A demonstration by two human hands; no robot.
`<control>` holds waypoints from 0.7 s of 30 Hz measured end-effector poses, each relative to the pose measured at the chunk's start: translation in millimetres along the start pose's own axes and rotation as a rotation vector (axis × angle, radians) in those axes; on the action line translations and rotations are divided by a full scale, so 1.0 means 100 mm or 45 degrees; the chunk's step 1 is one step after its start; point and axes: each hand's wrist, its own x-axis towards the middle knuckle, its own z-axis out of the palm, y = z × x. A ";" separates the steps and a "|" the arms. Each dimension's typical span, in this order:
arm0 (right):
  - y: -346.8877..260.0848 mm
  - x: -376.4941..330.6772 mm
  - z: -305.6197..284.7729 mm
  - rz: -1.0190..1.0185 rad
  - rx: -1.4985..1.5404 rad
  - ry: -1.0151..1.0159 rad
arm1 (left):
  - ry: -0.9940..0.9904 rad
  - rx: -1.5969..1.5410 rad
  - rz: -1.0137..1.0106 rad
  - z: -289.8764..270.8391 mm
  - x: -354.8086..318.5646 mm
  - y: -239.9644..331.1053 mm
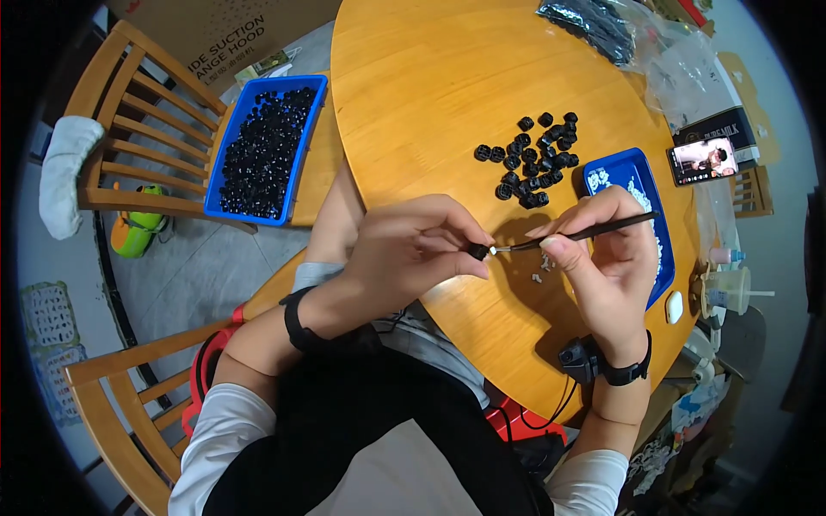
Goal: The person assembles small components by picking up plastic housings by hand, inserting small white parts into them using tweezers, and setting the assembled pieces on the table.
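Observation:
My left hand (417, 241) pinches a small black plastic part (477, 251) between thumb and fingers above the table. In my right hand (611, 258) is a slim black-handled tool (613, 227) with a metallic front end, held like a pen. Its tip meets a tiny white piece (493, 250) at the black part's right side; whether the piece sits in the part, I cannot tell. Several loose white pieces (539, 277) lie below the tool. Beyond my hands is a loose cluster of black parts (529, 163). A blue tray (664, 288) of white pieces is partly hidden behind my right hand.
On a chair at the left rests a blue tray (245, 218) full of black parts. A phone (704, 161) with a lit screen leans at the table's right side. Clear plastic bags (680, 77), a white rounded case (674, 307) and a cup with a straw (730, 288) are also there.

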 end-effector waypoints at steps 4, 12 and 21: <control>-0.05 -0.01 0.02 -0.020 -0.061 -0.051 | 0.016 -0.034 -0.014 0.02 -0.03 0.00; -0.14 -0.01 -0.05 -0.038 -0.241 -0.191 | 0.029 -0.062 -0.039 0.05 -0.04 0.00; -0.15 -0.01 -0.06 -0.133 -0.405 -0.284 | 0.043 -0.175 -0.064 0.07 -0.04 0.02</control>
